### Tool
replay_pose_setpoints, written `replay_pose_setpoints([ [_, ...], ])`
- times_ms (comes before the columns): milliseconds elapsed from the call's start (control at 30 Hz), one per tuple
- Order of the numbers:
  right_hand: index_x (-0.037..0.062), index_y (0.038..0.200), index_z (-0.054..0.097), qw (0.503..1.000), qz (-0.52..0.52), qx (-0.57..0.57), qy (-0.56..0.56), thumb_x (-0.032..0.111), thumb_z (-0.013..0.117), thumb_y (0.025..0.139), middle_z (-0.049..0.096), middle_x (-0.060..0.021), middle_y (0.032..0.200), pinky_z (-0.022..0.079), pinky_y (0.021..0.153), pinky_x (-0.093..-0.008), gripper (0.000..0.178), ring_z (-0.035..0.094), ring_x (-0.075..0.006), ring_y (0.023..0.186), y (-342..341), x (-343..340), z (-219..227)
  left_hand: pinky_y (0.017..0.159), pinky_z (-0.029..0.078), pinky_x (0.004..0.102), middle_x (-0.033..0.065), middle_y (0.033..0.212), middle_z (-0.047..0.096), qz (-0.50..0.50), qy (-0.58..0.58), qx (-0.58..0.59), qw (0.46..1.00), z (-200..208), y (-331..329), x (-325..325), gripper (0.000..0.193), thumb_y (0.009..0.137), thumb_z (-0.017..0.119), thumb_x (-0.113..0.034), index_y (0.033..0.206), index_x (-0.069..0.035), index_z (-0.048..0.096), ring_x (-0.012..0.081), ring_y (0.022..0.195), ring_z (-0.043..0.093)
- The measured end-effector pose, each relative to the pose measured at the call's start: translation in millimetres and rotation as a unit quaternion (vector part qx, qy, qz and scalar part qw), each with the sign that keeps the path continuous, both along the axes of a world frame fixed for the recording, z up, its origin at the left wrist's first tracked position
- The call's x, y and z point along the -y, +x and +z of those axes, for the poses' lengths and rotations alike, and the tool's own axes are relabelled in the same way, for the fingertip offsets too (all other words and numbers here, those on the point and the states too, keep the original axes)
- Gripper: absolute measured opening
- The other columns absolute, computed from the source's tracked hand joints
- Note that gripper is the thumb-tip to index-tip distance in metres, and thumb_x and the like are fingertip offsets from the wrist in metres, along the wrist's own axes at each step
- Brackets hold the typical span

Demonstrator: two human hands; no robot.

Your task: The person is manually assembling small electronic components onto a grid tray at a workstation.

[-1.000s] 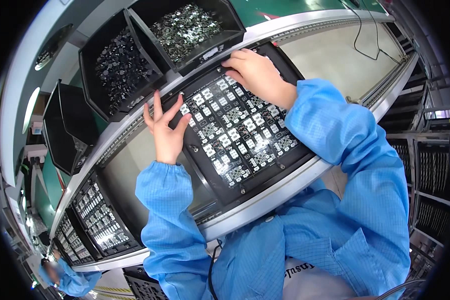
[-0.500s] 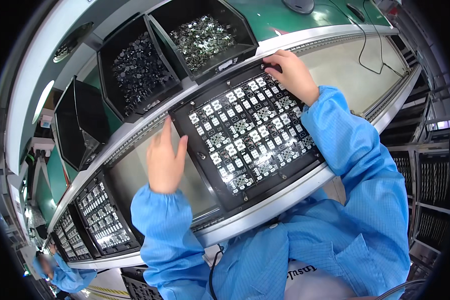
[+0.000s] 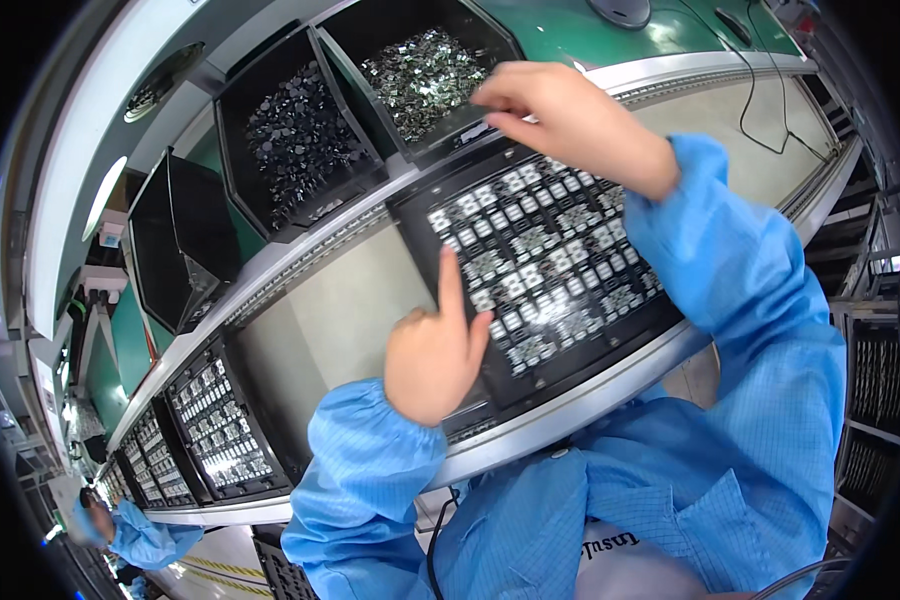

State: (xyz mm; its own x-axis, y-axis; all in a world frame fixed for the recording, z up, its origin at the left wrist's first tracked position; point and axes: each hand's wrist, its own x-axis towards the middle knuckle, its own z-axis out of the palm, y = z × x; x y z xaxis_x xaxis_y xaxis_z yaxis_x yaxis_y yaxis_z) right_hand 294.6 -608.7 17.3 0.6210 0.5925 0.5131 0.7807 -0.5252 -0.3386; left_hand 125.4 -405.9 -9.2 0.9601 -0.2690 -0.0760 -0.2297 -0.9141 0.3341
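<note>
A black carrier tray [image 3: 518,393] holding a panel of small circuit boards [image 3: 560,262] lies on the conveyor. My left hand [image 3: 432,358] is at the tray's left side, index finger stretched out over its edge, thumb apart and the other fingers curled; it holds nothing I can see. Above the tray's far edge, my right hand [image 3: 575,115] reaches toward the black bin of shiny metal parts [image 3: 425,75]. Its fingers are half bent, the thumb apart from them, and nothing shows between them. The hand and forearm cover the tray's far right corner.
Left of that bin stands a black bin of dark round parts [image 3: 300,140], then another black bin [image 3: 175,240]. More loaded trays [image 3: 220,420] sit down the conveyor to the left, where a person in blue [image 3: 145,535] works. A cable [image 3: 745,100] crosses the right side.
My right hand has left the tray's far right corner and moved left toward the metal parts bin. My left hand has come right and nearer. The tray sits farther right in view.
</note>
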Motion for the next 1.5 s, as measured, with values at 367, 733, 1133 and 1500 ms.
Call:
replay_pose_setpoints([
  [367, -0.0004, 0.086, 0.068, 0.985, -0.017, -0.148, -0.088, 0.017, 0.064, 0.077, 0.068, -0.0151, 0.08, 0.052, 0.069, -0.0368, 0.02, 0.066, -0.0281, 0.076, 67, -99, -34, 0.07, 0.047, 0.0428, 0.0176, 0.084, 0.064, 0.127, -0.096, 0.275, 0.948, 27, 119, -88, 0.017, 0.083, 0.058, -0.007, 0.098, 0.0, 0.06, 0.0327, 0.077, 0.062],
  [733, 0.0031, 0.087, 0.07, 0.998, -0.02, -0.048, -0.035, 0.013, 0.064, 0.081, 0.069, -0.0124, 0.08, 0.053, 0.07, -0.0323, 0.013, 0.067, -0.0255, 0.075, 70, -51, -15, 0.079, 0.05, 0.0364, 0.0153, 0.09, 0.067, 0.032, 0.175, 0.176, 0.968, 21, 159, -132, 0.017, 0.077, 0.065, -0.007, 0.093, -0.003, 0.069, 0.0319, 0.085, 0.064],
  [1133, 0.0013, 0.088, 0.062, 0.956, 0.077, -0.27, 0.09, 0.005, 0.066, 0.082, 0.055, -0.0011, 0.074, 0.042, 0.059, -0.0225, 0.008, 0.05, -0.0091, 0.064, 8, -23, -27, 0.078, 0.05, 0.0224, 0.0057, 0.092, 0.065, 0.067, -0.389, 0.094, 0.914, 30, 124, -107, 0.021, 0.078, 0.056, 0.012, 0.096, 0.002, 0.061, 0.011, 0.086, 0.063],
  [1500, 0.0027, 0.086, 0.064, 0.977, 0.059, -0.205, 0.016, 0.007, 0.065, 0.081, 0.056, -0.0038, 0.08, 0.045, 0.057, -0.027, 0.006, 0.053, -0.014, 0.063, -9, -10, -86, 0.084, 0.048, 0.024, 0.0105, 0.107, 0.065, 0.039, -0.507, -0.134, 0.851, -5, 77, -61, 0.017, 0.085, 0.059, 0.006, 0.101, 0.002, 0.064, 0.0123, 0.096, 0.061],
])
